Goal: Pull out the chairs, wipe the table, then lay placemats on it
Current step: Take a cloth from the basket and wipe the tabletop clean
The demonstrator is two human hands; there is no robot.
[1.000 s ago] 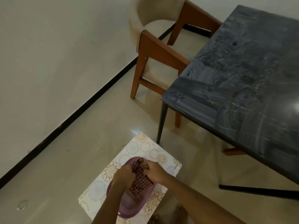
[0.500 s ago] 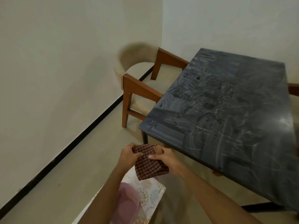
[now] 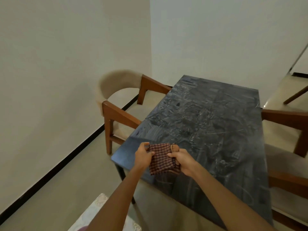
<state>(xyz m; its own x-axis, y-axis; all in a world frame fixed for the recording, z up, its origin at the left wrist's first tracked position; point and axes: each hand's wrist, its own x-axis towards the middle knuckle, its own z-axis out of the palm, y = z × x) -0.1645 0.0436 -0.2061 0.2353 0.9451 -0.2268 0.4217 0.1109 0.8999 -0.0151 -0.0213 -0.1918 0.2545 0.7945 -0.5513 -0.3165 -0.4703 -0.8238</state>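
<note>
A wooden chair (image 3: 116,104) with a beige back stands by the wall. The left hand (image 3: 143,155) and right hand (image 3: 182,161) hold a checked cloth (image 3: 162,159) between them, fingers clamped on its edges, above the near corner of the dark, streaked counter (image 3: 216,130). Another chair (image 3: 286,124) stands at the right.

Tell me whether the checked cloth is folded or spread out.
Folded, not spread flat: the checked cloth is a small doubled-up bundle that the left hand and right hand grip above the table.
</note>
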